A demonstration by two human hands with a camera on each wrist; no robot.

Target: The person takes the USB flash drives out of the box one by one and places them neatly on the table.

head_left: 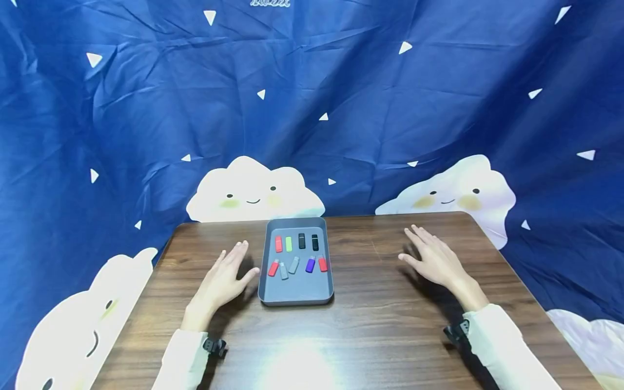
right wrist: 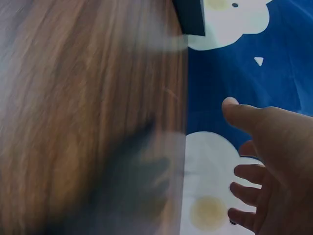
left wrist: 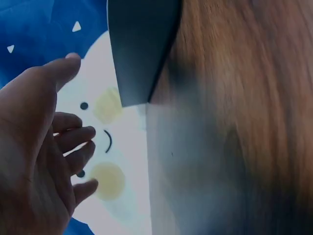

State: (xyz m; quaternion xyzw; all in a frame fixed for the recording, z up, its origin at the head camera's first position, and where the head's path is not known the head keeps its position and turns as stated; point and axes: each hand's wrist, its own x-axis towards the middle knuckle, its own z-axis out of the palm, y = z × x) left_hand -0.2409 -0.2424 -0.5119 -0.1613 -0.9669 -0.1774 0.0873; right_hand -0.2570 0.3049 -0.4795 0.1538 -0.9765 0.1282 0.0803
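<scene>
A grey rectangular tray (head_left: 297, 295) stands near the table's far edge, between my two hands. In it lie several USB sticks in two rough rows: black (head_left: 301, 241), lime green (head_left: 288, 244), red (head_left: 278, 244), grey (head_left: 293, 265) and purple (head_left: 310, 264) ones. My left hand (head_left: 221, 284) is just left of the tray, palm down, fingers extended, thumb toward the tray's side and holding nothing. Well to the right, my right hand (head_left: 434, 260) hovers over the wood with its fingers loosely spread, also holding nothing. The tray's outer wall (left wrist: 142, 49) shows in the left wrist view.
The brown wooden table (head_left: 375, 319) has a bright glare spot near its front. Behind it hangs a blue cloth (head_left: 341, 81) printed with white clouds and triangles. Each wrist carries a small black device, such as the left wrist camera (head_left: 214, 346).
</scene>
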